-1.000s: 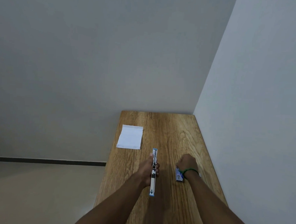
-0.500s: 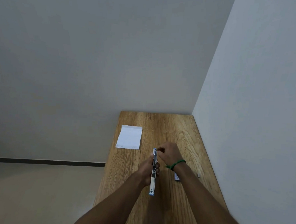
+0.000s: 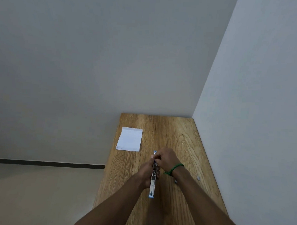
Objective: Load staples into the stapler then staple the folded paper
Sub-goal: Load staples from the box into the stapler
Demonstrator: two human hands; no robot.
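Observation:
A blue and silver stapler (image 3: 152,184), swung open into one long line, is gripped around its middle by my left hand (image 3: 147,175). My right hand (image 3: 166,159), with a green band on the wrist, has its fingers pinched together over the stapler's far half; whatever they hold is too small to make out. The folded white paper (image 3: 129,139) lies flat near the table's left edge, beyond both hands. A small grey strip of staples (image 3: 198,177) lies on the wood to the right of my right forearm.
The wooden table (image 3: 177,131) is narrow, with a wall along its right side and another at its far end. Its left edge drops to the floor. The corner of the staple box (image 3: 175,181) peeks out beside my right forearm.
My right hand left the staple box at the right, swung over to the stapler and now pinches at its far half. My left hand kept hold of the stapler.

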